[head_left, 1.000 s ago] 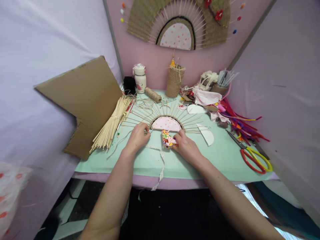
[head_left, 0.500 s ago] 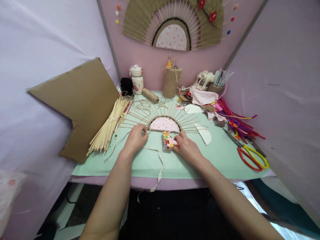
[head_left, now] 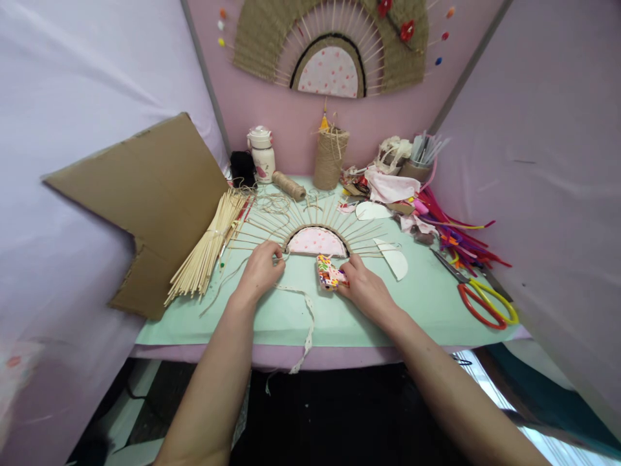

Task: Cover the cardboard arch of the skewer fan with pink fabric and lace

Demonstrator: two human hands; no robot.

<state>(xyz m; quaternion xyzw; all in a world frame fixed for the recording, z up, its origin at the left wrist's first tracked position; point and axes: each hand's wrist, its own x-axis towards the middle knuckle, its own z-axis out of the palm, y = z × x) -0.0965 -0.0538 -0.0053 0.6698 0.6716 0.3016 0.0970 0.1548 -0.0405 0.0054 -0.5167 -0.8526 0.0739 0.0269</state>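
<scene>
A half-round fan frame of thin sticks (head_left: 361, 238) lies on the table, its pink dotted half-circle centre (head_left: 317, 241) edged with twine and a dark band. At its lower left corner, my left hand (head_left: 262, 268) is closed in a pinch on the end of a white lace trim (head_left: 309, 323), which trails down over the table's front edge. My right hand (head_left: 363, 285) grips a small glue gun (head_left: 326, 273) with a bright multicoloured pattern, just below the lower right corner of the frame. Its handle is mostly hidden by my fingers.
Bundled sticks (head_left: 206, 249) and a cardboard sheet (head_left: 150, 200) stand left. Twine spools (head_left: 331, 158) and a bottle (head_left: 262, 155) are behind. To the right lie white half-circle pieces (head_left: 392, 259), scissors (head_left: 478, 294) and pipe cleaners (head_left: 460, 233). A finished fan (head_left: 407, 61) hangs above.
The whole view has shifted slightly. Both hands keep their places at the frame's lower corners, with the lace and the glue gun still held.
</scene>
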